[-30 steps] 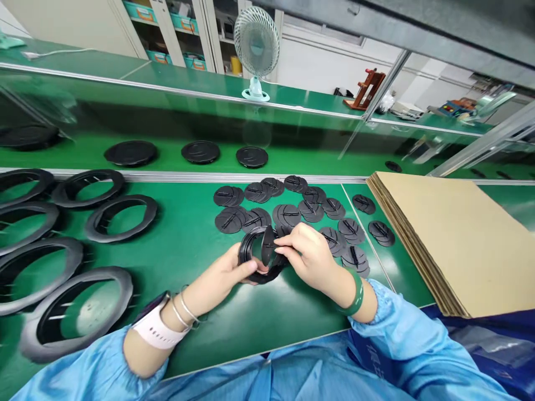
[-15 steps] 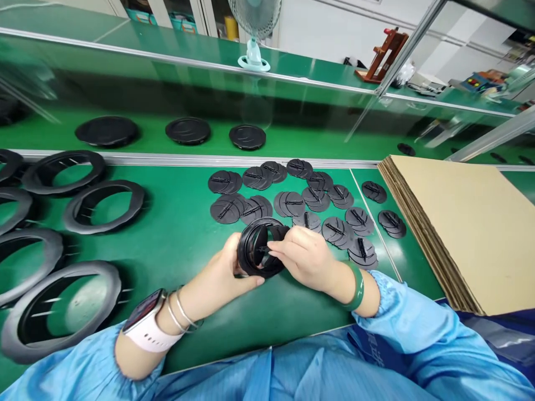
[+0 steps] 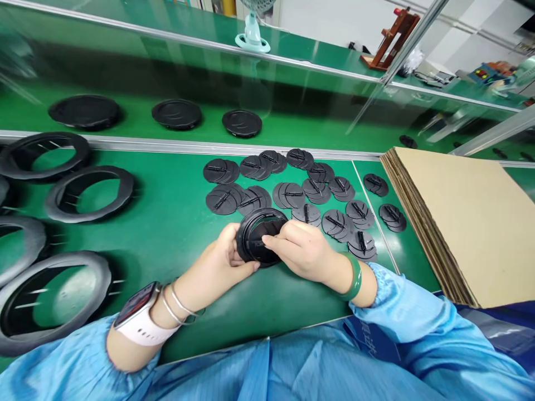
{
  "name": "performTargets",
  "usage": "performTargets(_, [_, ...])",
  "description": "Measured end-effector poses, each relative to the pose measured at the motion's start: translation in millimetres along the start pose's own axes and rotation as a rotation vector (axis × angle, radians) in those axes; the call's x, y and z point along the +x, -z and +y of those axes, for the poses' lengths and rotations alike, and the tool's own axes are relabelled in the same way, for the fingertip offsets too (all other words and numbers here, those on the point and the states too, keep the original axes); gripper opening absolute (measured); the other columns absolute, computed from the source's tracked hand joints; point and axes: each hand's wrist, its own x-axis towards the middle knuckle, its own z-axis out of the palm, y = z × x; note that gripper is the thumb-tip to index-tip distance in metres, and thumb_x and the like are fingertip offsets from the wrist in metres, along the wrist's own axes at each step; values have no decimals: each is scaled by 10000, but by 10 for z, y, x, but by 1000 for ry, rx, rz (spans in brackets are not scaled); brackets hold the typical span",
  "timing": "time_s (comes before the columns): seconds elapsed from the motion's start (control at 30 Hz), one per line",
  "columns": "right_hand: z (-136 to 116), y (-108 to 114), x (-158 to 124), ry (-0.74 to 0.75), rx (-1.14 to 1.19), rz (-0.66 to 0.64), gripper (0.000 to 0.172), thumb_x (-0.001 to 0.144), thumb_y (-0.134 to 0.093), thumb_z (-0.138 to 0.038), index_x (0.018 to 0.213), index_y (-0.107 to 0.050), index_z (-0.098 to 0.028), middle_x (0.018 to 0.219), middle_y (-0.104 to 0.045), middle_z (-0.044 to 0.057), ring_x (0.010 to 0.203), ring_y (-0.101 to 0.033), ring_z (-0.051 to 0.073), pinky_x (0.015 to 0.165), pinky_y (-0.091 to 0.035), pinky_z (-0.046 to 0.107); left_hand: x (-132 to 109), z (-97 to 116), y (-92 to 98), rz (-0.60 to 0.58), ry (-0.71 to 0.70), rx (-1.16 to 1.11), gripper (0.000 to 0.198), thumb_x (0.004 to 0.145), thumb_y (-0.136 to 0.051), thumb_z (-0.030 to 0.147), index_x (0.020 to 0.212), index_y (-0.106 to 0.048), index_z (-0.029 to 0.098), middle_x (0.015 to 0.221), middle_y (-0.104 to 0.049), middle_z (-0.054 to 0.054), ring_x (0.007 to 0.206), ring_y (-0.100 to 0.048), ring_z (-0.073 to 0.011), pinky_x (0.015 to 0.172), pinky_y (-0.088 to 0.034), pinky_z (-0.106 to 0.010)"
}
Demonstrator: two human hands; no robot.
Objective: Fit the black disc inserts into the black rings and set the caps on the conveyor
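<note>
My left hand (image 3: 234, 253) is closed on the outer left side of a round black plastic ring (image 3: 246, 229), its thumb along the lower rim. Inside that ring a dark disc (image 3: 261, 246) covers most of the opening. The thumb and forefinger of my right hand (image 3: 303, 250) are pinched together at the disc's middle, on a part largely hidden by the fingers. Just beyond both hands lie several groups of overlapping thin black discs (image 3: 289, 195), many with a narrow bar across the top.
Several large black rings (image 3: 90, 192) stand at the left of the green table (image 3: 167, 245). Three round black caps (image 3: 241, 122) sit on the back ledge behind a metal rail. A stack of cardboard sheets (image 3: 463, 217) lies at right. A fan (image 3: 253, 33) stands on the shelf.
The disc inside the ring, tilted with green showing past it before, now lies across the opening. Both hands stay at the ring. The head view has shifted slightly.
</note>
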Motion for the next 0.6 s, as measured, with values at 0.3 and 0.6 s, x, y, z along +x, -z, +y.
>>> performTargets(0.3, [3,20,23,-59,60,-86,206,1017,-473,-186,1031,-679,-198,789,-574,35,715,-499,164,623,-431,293,2,15,5,-13,-5,40,526,734,-777,265,1131,-434,235,882,-706,10,812,-728,-209,738,-599,-347])
performTargets(0.6, [-34,94,60,-78,97,-172,226,1008,-437,-138,979,-659,-168,902,-626,70,787,-542,179,692,-480,302,-5,30,-15,-11,2,25,497,729,-783,240,1093,-445,226,864,-724,19,833,-747,-215,768,-611,-352])
